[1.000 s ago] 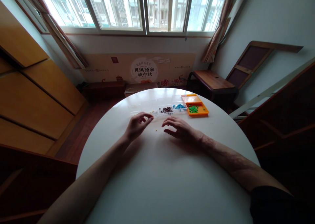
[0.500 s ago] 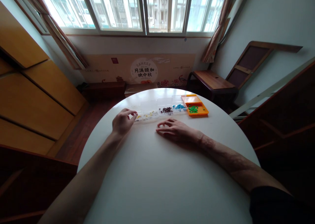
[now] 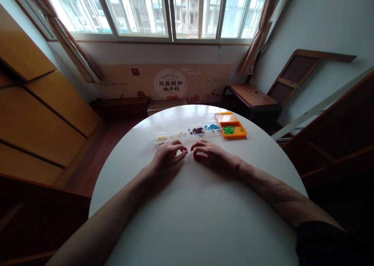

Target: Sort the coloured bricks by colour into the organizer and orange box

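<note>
My left hand is just in front of the clear boxes, its thumb and forefinger pinched together; anything between them is too small to make out. Facing it across a narrow gap, my right hand rests on the table with its fingers curled in a pinch, and what it may hold cannot be seen. Behind the hands stand small clear open boxes: one with yellow pieces, one with pale yellow and white pieces, one with dark brown pieces and one with blue pieces.
An orange box with its lid folded back holds green pieces at the right end of the row. All stand on a round white table. Beyond its edge are a wooden chair, a printed carton panel and yellow cabinets.
My left hand has moved right and nearer from the yellow pieces to beside my right hand. My right hand's fingers have drawn in and shifted slightly right.
</note>
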Action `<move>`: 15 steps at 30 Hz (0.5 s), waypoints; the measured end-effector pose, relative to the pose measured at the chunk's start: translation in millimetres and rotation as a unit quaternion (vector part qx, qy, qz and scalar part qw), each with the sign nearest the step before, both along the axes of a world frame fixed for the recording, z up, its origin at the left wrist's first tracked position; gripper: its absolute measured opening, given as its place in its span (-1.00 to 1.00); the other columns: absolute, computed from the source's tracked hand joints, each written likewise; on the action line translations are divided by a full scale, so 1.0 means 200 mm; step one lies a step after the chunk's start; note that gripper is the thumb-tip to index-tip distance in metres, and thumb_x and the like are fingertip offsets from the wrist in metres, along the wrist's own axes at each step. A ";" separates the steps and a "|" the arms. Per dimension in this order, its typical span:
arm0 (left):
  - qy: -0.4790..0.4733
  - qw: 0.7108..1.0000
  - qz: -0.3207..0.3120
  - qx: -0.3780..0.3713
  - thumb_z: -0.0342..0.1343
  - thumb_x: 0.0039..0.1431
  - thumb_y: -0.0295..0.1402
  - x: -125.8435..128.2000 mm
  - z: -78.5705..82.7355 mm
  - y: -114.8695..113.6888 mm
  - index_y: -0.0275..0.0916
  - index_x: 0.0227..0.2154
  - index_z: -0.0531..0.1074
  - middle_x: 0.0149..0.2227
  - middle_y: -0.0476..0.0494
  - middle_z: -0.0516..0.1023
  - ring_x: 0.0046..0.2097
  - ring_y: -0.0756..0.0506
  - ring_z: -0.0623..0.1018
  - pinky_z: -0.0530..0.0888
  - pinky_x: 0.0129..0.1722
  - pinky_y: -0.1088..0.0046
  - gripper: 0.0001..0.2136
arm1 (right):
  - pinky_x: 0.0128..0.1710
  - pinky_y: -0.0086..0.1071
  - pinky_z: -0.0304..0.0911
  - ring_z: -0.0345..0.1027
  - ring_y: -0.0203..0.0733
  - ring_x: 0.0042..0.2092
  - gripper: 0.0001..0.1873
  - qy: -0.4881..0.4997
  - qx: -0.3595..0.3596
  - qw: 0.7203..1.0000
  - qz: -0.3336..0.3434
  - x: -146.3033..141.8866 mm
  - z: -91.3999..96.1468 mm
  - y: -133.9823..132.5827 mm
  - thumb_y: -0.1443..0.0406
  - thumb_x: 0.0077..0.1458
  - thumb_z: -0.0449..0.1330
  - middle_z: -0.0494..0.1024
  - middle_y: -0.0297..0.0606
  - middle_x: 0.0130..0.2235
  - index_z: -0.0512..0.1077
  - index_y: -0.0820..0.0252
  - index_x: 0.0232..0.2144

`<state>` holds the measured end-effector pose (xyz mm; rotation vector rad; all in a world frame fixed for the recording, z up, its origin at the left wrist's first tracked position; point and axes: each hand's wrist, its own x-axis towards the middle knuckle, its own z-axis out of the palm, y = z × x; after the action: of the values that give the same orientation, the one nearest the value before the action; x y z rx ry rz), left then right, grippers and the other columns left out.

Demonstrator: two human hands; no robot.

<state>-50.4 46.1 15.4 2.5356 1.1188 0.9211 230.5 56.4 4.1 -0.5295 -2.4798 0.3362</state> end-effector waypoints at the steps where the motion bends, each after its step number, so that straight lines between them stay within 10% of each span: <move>1: -0.002 1.000 -0.020 -0.011 0.27 0.41 -0.23 0.02 -0.01 -0.01 -0.11 -0.23 0.73 -0.23 -0.12 0.67 -0.36 -0.03 0.54 0.43 -0.28 0.42 -0.84 | 0.12 -0.09 0.52 0.49 -0.01 0.09 -0.92 0.001 0.004 1.000 0.001 0.00 -0.01 0.01 0.31 0.49 0.22 0.63 -0.09 0.10 0.54 0.09 -0.06; 15: -0.172 0.970 -0.088 -0.150 0.31 0.43 -0.07 0.11 -0.02 0.01 -0.20 -0.13 0.75 -0.23 -0.17 0.67 -0.31 -0.03 0.54 0.43 -0.34 0.45 -0.71 | -0.19 -0.31 0.45 0.50 -0.17 -0.19 -0.87 0.097 0.045 0.993 -0.045 -0.02 -0.03 0.02 0.20 0.58 0.13 0.60 -0.15 -0.05 0.45 0.08 -0.02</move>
<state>-28.4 47.6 10.9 2.0923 0.8397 1.0073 226.4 60.2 -1.2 -0.5421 -2.2645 0.2273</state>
